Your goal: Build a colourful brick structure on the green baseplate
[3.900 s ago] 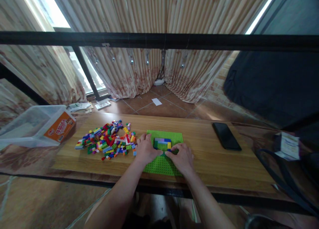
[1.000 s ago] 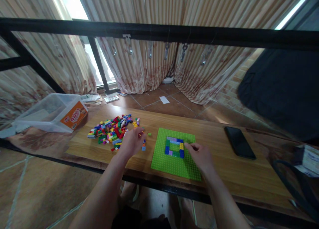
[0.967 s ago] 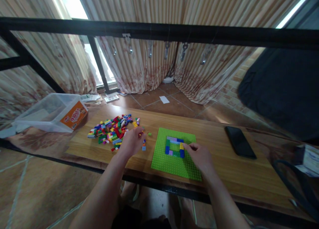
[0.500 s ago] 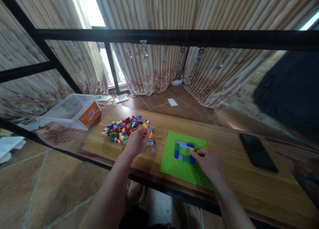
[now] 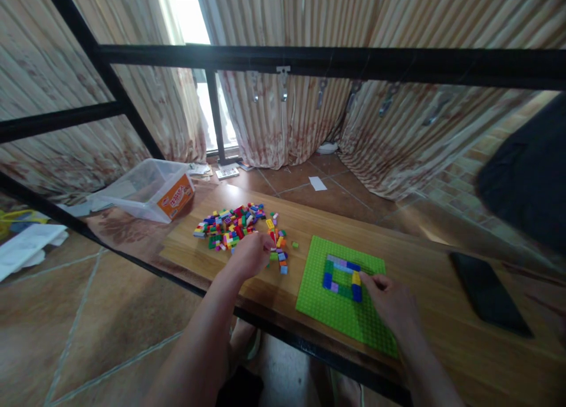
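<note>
My left hand is at the near right side of a pile of small toy bricks in many colours. Its fingertips are pinched together, and whatever they may hold is too small to make out. On the right a green studded baseplate carries a rectangular ring of blue, light blue, purple, green and yellow bricks, hollow in the middle. My right hand reaches in from the right, fingers drawn together. The fingertips are at the right edge of the yellow brick, with no brick visible between them.
A black phone lies on the wooden tabletop at right. A loose green brick sits between pile and baseplate. A clear plastic bin with an orange label stands back left. A black metal bar crosses beyond the table.
The view has turned left, so everything sits further right in it. My right fingertips have shifted slightly right, baring more of the yellow brick. My left hand stays by the pile.
</note>
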`<act>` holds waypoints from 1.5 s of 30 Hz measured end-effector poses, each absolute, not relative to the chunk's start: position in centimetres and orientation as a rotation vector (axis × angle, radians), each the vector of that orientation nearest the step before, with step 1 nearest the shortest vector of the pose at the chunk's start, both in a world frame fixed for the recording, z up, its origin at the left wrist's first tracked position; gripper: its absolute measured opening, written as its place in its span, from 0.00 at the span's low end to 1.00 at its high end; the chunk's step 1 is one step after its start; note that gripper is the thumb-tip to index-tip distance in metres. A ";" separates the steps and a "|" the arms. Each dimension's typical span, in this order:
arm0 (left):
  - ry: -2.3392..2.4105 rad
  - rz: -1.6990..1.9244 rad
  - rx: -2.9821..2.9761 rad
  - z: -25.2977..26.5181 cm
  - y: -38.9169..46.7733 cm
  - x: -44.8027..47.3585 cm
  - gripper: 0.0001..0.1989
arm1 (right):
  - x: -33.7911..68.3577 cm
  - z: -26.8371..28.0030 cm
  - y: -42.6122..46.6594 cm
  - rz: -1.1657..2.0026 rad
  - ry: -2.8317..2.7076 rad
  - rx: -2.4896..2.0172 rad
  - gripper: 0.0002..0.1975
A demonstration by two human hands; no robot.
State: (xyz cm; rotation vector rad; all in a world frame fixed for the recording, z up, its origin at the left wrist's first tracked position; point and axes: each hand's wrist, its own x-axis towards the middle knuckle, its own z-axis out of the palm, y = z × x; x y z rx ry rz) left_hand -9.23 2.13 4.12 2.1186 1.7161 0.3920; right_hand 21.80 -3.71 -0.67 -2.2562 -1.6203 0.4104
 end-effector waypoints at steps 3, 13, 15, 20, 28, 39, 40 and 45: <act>1.792 0.426 2.111 3.8 2.3 -9.8 0.12 | 22.0 -0.8 -3.7 0.438 -1.613 -2.268 0.25; 2.007 0.429 2.128 3.6 2.7 -9.2 0.16 | 22.1 -0.8 -3.7 0.455 -1.627 -2.264 0.24; 1.988 0.389 2.205 3.4 2.9 -8.6 0.15 | 22.1 -0.9 -3.7 0.456 -1.627 -2.253 0.25; 1.898 0.346 2.302 3.3 3.5 -7.8 0.12 | 22.2 -1.1 -3.9 0.475 -1.625 -2.218 0.24; 1.915 0.379 2.292 2.8 4.0 -7.7 0.14 | 21.8 -0.6 -4.0 0.459 -1.604 -2.179 0.22; 0.967 0.902 1.229 5.3 2.3 -5.5 0.22 | 18.0 1.7 -4.1 0.554 -1.250 -1.609 0.16; 0.886 0.885 1.117 5.5 2.0 -4.8 0.21 | 17.2 1.8 -4.2 0.588 -1.254 -1.529 0.15; 0.692 0.802 0.786 5.5 0.5 -1.8 0.17 | 14.2 1.7 -4.4 0.787 -1.311 -1.311 0.16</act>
